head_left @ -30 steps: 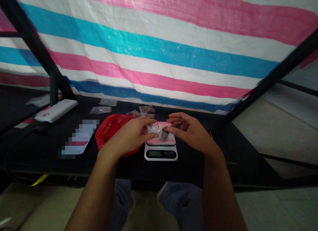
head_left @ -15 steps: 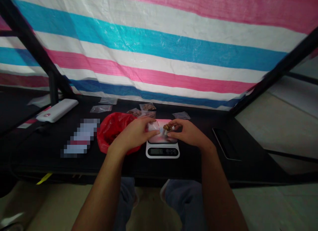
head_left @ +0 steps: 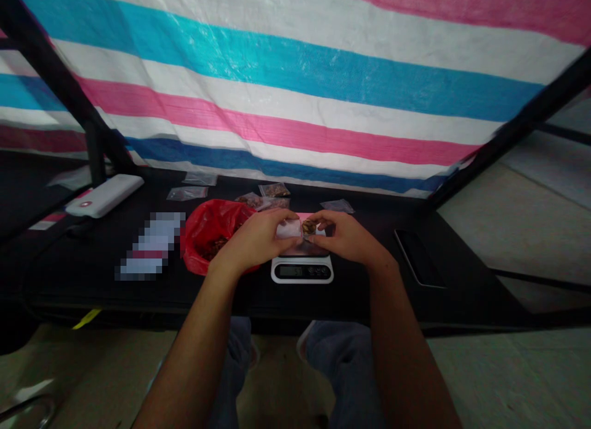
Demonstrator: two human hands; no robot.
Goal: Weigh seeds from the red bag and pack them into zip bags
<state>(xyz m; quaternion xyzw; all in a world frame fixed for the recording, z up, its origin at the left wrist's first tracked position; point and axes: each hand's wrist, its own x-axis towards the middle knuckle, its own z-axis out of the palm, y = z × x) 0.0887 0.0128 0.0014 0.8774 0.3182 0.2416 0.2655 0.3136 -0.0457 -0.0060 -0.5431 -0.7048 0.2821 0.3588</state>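
Note:
Over the kitchen scale (head_left: 302, 269), my left hand (head_left: 265, 235) pinches a small clear plastic bag (head_left: 289, 228) between thumb and fingers. My right hand (head_left: 339, 235) is closed on a small cluster of brown, dried-looking pieces (head_left: 308, 226), whose exact kind I cannot make out. These brown pieces sit right at the bag's right-hand edge; whether any are inside it is unclear. Left of the scale, partly behind my left forearm, an open red plastic bag (head_left: 194, 232) holds more brown bits.
Behind the scale lie several filled clear bags (head_left: 274, 190). Flat clear bags (head_left: 187, 193) rest farther left, another (head_left: 337, 205) to the right. A phone (head_left: 419, 256) is at right, a white device (head_left: 106, 195) at left. Striped sheeting (head_left: 295, 90) hangs behind the black table (head_left: 369, 300).
My hands have come closer together, bringing the clear bag and the brown pieces side by side. The whole view has shifted slightly, with the table appearing a little higher.

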